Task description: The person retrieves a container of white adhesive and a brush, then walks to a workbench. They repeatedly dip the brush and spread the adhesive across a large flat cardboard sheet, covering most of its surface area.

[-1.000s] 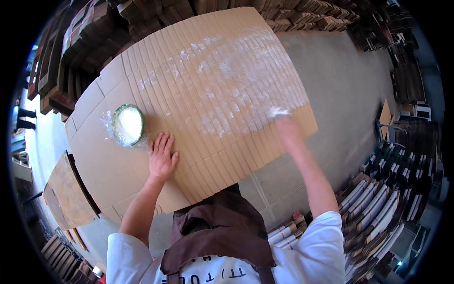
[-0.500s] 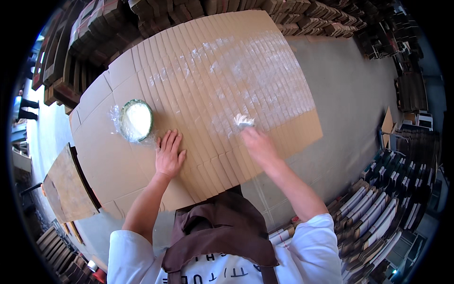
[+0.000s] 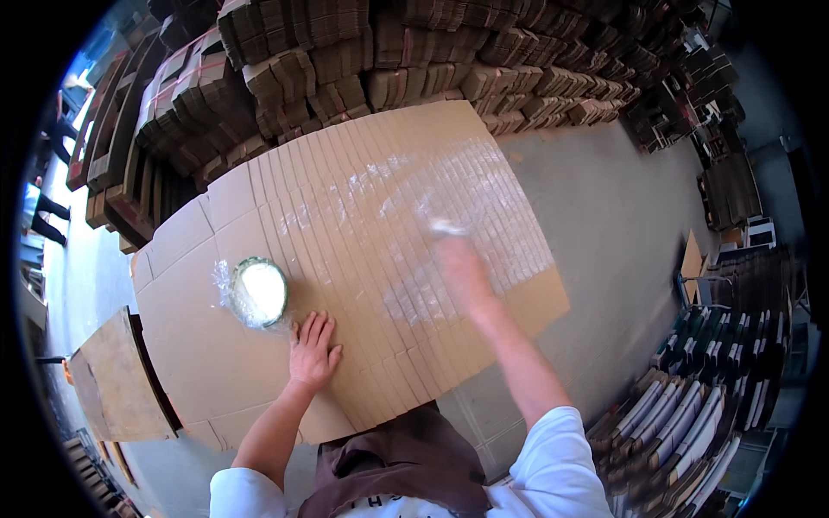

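Observation:
A wide sheet of brown cardboard strips (image 3: 363,285), laid side by side in overlapping rows, spreads in front of me. Shiny white wet smears cover its middle and right. My left hand (image 3: 315,352) lies flat on it, fingers spread and holding nothing. Just beyond those fingertips stands a round green-rimmed tub (image 3: 262,292) of white paste, with clear plastic film bunched around its side. My right hand (image 3: 465,269), smeared by motion, grips a brush (image 3: 449,228) with a white head, over the smeared strips. Its handle is hidden in my fingers.
Tall stacks of folded cardboard (image 3: 414,78) line the far side. Wooden pallets (image 3: 121,173) stand at the far left, and a wooden board (image 3: 121,375) sits left of the sheet. Bundled cardboard (image 3: 669,423) is piled at the right. A person's legs (image 3: 47,220) show at the far left.
My right hand has swept the brush farther away from me across the strips. My left hand stays flat beside the tub. The whole view has tilted, showing more of the far stacks.

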Available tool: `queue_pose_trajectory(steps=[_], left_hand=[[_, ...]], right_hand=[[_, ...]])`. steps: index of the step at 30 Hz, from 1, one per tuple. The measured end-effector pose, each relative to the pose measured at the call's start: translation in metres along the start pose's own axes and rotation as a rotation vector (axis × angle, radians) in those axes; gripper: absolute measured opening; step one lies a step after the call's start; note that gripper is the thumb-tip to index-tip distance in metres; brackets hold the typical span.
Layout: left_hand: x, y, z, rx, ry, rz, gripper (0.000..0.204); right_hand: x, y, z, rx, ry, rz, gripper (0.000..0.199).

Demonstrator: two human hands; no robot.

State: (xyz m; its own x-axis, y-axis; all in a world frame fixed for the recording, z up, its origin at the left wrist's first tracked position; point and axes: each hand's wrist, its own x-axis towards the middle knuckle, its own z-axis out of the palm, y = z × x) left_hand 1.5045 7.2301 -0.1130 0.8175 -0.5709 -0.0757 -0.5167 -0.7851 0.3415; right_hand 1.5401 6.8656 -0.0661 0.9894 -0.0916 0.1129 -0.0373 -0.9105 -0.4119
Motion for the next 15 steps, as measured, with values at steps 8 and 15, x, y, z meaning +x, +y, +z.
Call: queue_pose_trajectory(steps=[8, 15], left_hand=[[-0.005, -0.001, -0.004, 0.021, -0.066, -0.051, 0.066], [-0.012, -0.004, 0.004, 0.052, -0.05, -0.03, 0.065]], right_hand=[[0.115, 0.074, -0.01, 0.305, -0.187, 0.295, 0.038], [0.117, 0.039, 0.016, 0.176, -0.207, -0.253, 0.036]])
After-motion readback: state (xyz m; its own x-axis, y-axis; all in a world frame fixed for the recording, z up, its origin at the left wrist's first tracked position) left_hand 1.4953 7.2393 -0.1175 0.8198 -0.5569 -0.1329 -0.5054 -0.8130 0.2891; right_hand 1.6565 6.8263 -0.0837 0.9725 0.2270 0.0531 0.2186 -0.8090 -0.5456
